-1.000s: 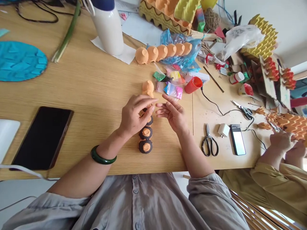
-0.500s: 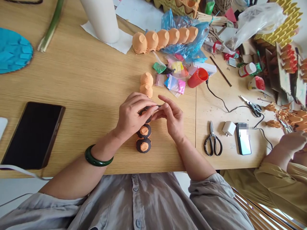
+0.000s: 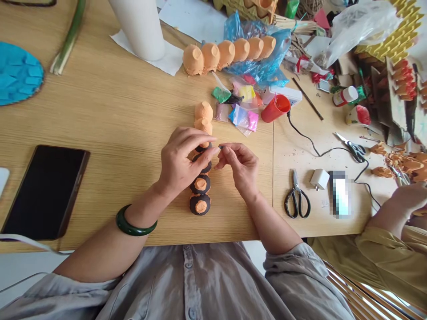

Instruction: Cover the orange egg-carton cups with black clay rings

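Observation:
A row of orange egg-carton cups [image 3: 203, 111] stands on the table in front of me. Its nearer cups carry black clay rings [image 3: 200, 205] around orange tops, while the far ones are plain orange. My left hand [image 3: 187, 158] hovers over the middle of the row, thumb and fingers apart, hiding part of some cups. Just right of the row, my right hand [image 3: 242, 166] pinches a small dark piece of clay [image 3: 221, 147] between thumb and index finger. The left fingertips are close to that piece.
A second orange cup row [image 3: 227, 55] lies on a blue plastic bag. Coloured clay packets [image 3: 245, 118] and a red cup [image 3: 275, 108] sit beyond my right hand. Scissors [image 3: 296, 195], a charger [image 3: 319, 178] and a co-worker's arm [image 3: 396, 209] are rightward; a dark tablet [image 3: 45, 191] lies left.
My hands have drawn slightly apart. The left thumb and fingers have parted, and my right index finger has come down onto the dark clay piece, now at the right fingertips.

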The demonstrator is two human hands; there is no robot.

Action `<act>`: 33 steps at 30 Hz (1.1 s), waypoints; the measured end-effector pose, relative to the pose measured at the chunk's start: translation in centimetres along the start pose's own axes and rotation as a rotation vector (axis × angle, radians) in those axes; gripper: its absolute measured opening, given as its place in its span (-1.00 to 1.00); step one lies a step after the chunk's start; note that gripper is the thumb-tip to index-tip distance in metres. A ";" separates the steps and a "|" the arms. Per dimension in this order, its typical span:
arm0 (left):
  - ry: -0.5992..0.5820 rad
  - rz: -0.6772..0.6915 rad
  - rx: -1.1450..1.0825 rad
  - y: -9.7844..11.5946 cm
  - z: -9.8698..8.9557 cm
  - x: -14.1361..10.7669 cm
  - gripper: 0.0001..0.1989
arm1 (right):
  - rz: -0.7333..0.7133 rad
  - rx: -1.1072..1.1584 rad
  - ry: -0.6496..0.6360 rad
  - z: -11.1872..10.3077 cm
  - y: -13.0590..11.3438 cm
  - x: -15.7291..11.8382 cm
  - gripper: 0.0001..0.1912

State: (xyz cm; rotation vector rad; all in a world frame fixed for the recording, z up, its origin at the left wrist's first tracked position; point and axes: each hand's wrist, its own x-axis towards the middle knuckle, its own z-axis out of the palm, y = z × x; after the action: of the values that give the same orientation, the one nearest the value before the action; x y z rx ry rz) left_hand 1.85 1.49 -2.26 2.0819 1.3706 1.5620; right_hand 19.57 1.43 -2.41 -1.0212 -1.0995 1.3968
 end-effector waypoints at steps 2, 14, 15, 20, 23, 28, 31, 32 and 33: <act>-0.022 0.028 0.002 0.0 -0.1 0.0 -0.90 | 0.029 0.007 -0.003 0.1 -0.2 -0.1 -0.56; -0.091 0.070 -0.033 0.2 -0.2 0.0 -0.78 | 0.189 0.146 -0.055 0.2 -0.7 0.2 -0.50; -0.102 0.052 -0.026 0.2 -0.2 0.0 -0.80 | 0.193 0.139 -0.053 0.1 -0.7 0.2 -0.49; -0.079 0.026 -0.037 0.1 -0.1 -0.1 -0.89 | 0.220 0.111 -0.107 0.2 -0.7 0.2 -0.44; -0.064 0.037 -0.075 0.2 0.0 -0.1 -0.91 | 0.227 0.111 -0.107 0.1 -0.8 0.3 -0.45; -0.084 -0.007 -0.123 0.2 0.0 -0.2 -0.81 | 0.218 0.109 -0.097 0.2 -0.7 0.3 -0.44; -0.059 0.049 -0.125 0.1 0.1 -0.1 -0.93 | 0.226 0.081 -0.102 0.2 -0.8 0.3 -0.40; -0.061 0.047 -0.116 0.1 0.1 -0.1 -0.92 | 0.235 0.075 -0.108 0.2 -0.8 0.3 -0.39; -0.065 0.037 -0.103 0.1 0.0 -0.1 -0.90 | 0.245 0.077 -0.117 0.2 -0.9 0.3 -0.38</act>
State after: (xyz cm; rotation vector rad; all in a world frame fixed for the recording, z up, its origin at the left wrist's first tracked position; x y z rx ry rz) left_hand 1.94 1.37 -2.26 2.0880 1.2106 1.5307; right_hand 19.54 1.72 -1.54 -1.0560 -1.0218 1.7010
